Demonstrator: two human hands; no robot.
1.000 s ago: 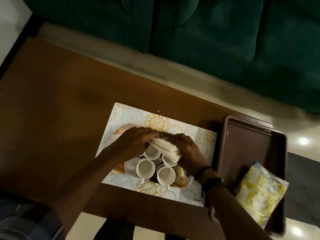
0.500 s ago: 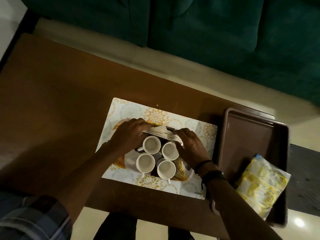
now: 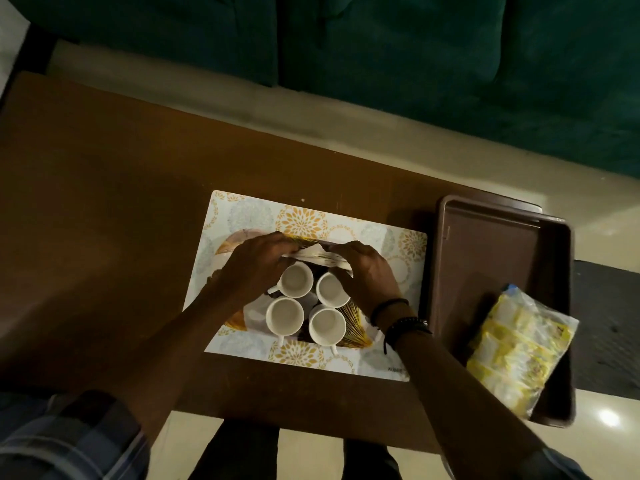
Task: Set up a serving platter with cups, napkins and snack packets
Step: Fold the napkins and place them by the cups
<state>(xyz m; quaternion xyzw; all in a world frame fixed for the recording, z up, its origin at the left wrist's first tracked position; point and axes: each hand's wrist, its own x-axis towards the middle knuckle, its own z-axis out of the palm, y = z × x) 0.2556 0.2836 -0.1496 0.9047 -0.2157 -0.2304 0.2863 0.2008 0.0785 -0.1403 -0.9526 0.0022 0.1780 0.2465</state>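
Note:
Several white cups (image 3: 297, 279) stand close together on a round, gold-patterned platter (image 3: 356, 336), which rests on a floral placemat (image 3: 304, 220). A small stack of white napkins (image 3: 313, 253) lies on the platter's far side, just beyond the cups. My left hand (image 3: 252, 266) presses on the napkins' left end and my right hand (image 3: 367, 275) on their right end, fingers curled over them. A clear bag of yellow snack packets (image 3: 519, 348) lies in the near right part of a brown tray (image 3: 485, 258).
The brown wooden table (image 3: 104, 209) stretches away to the left of the placemat. A dark green sofa (image 3: 415, 64) stands beyond the table's far edge. The tray overhangs the table's right edge above pale floor and a dark mat (image 3: 609, 327).
Both hands have carried the napkins from above the cups to the platter's far side and lowered them there. The far two cups are now uncovered.

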